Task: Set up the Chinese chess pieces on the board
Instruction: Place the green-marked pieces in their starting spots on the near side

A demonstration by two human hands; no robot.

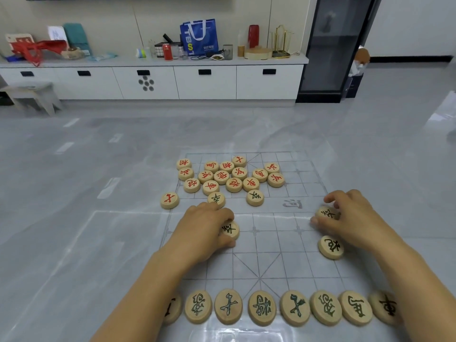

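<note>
A clear plastic chess board (271, 245) with grey grid lines lies on the grey floor. My left hand (204, 228) pinches a round wooden piece with a dark character (230, 229) on the board's left side. My right hand (352, 215) pinches another dark-marked piece (326, 213) at the right side. Just below it a dark-marked piece (330, 246) lies flat. Several dark-marked pieces (261, 307) stand in a row along the near edge. Several red-marked pieces (222, 176) lie heaped at the far left of the board, with two dark ones (255, 197) beside them.
One red-marked piece (169, 200) lies on the floor just left of the board. A long white cabinet (204, 82) with clutter on top runs along the far wall. A small stool (34, 95) stands at far left, a dark glass cabinet (330, 48) at far right.
</note>
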